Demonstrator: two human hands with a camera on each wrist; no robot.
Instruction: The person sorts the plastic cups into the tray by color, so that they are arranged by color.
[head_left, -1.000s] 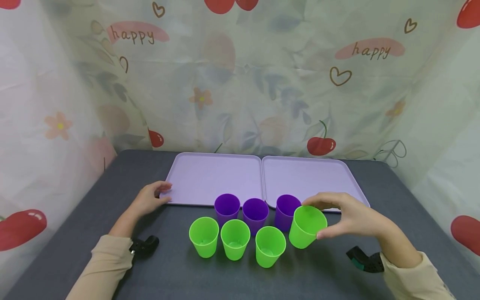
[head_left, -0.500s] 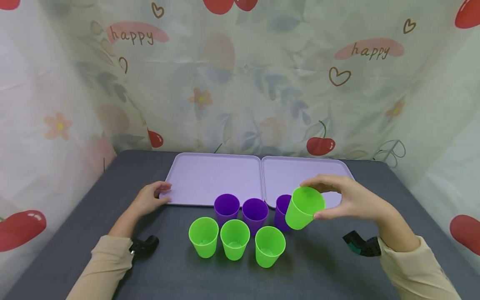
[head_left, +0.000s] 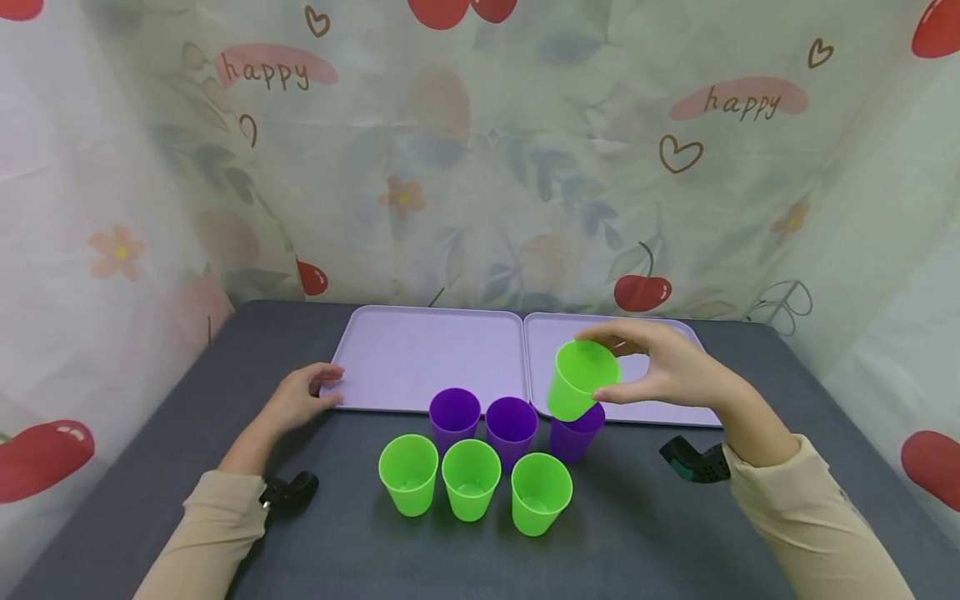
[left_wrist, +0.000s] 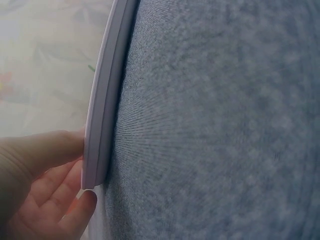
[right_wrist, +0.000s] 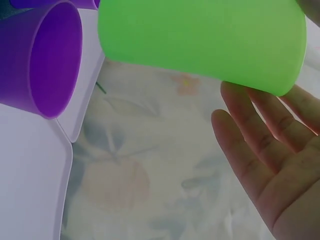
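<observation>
My right hand [head_left: 663, 362] pinches a bright green plastic cup [head_left: 573, 387] by its rim, thumb on the near side and fingers at the far side. The cup is tilted and raised, overlapping the rightmost purple cup [head_left: 577, 437] and the right lilac tray [head_left: 555, 329] in the head view. In the right wrist view, the green cup [right_wrist: 200, 45] lies above the spread fingers [right_wrist: 250, 120]. At the front left corner of the left lilac tray [head_left: 427, 354], my left hand [head_left: 300, 396] grips the edge between thumb and fingers, also seen in the left wrist view.
Three green cups [head_left: 470, 483] stand upright in a row on the dark tabletop [head_left: 337, 550]. Behind them stand two more purple cups [head_left: 454, 412], close to the trays' front edges. A printed curtain [head_left: 487, 167] closes off the back and sides.
My right hand has lifted the green cup from the right end of the front row and carried it up, away and leftward over the rightmost purple cup. The left hand stays in place.
</observation>
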